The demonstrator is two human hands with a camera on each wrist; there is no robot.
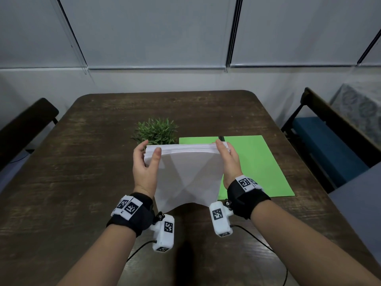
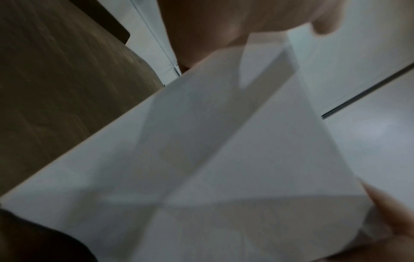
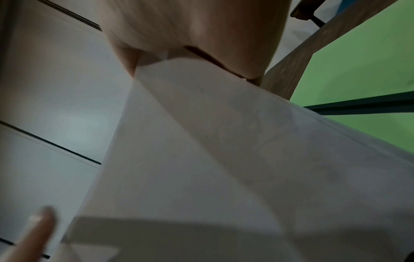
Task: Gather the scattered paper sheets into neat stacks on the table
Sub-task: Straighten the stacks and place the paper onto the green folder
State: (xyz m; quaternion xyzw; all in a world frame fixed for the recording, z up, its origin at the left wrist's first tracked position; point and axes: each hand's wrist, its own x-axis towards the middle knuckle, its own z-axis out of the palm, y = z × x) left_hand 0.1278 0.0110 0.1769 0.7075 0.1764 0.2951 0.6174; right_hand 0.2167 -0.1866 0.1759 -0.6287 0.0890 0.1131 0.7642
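Observation:
A thick bundle of white paper sheets (image 1: 186,172) is held up on edge above the dark wooden table (image 1: 82,172), its lower edge sagging toward me. My left hand (image 1: 145,162) grips the bundle's left side, thumb on the near face. My right hand (image 1: 226,159) grips its right side. In the left wrist view the white sheets (image 2: 224,168) fill the frame below the palm. The right wrist view shows the same sheets (image 3: 212,159) running from the palm.
A green sheet (image 1: 257,162) lies flat on the table to the right, with a dark pen (image 1: 221,138) at its far edge. A small green plant (image 1: 156,131) stands just behind the bundle. Chairs flank the table left (image 1: 24,129) and right (image 1: 329,141).

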